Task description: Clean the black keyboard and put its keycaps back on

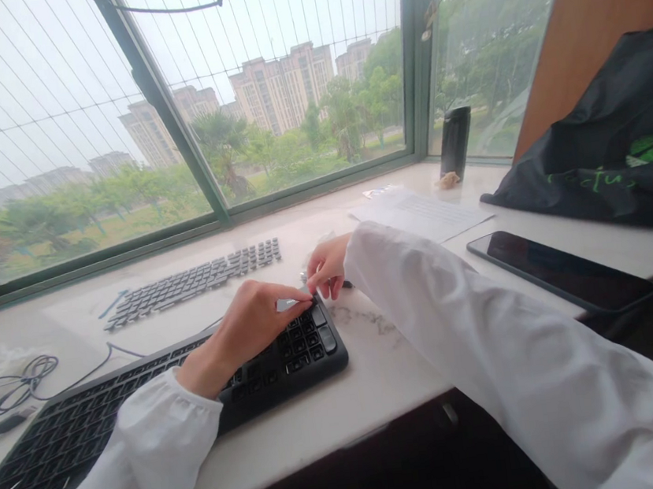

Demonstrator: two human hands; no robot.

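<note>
A black keyboard [317, 363] lies at a slant along the front of the white counter, most of its key positions bare, with large keycaps [327, 338] fitted at its right edge. My left hand [253, 325] reaches over its right part, thumb and forefinger pinched together at the far right corner. What sits between those fingertips is too small to make out. My right hand [328, 266] is curled at the same corner, its fingertips meeting the left ones. A small dark piece [348, 284] shows beside its fingers; whether they grip it is unclear.
Loose keycaps [194, 280] lie in rows behind the keyboard. A coiled cable [28, 384] is at left. Papers [423, 213], a black cylinder [455, 143], a phone [561, 267] and a black bag [605, 139] occupy the right. Windows [318, 174] border the back.
</note>
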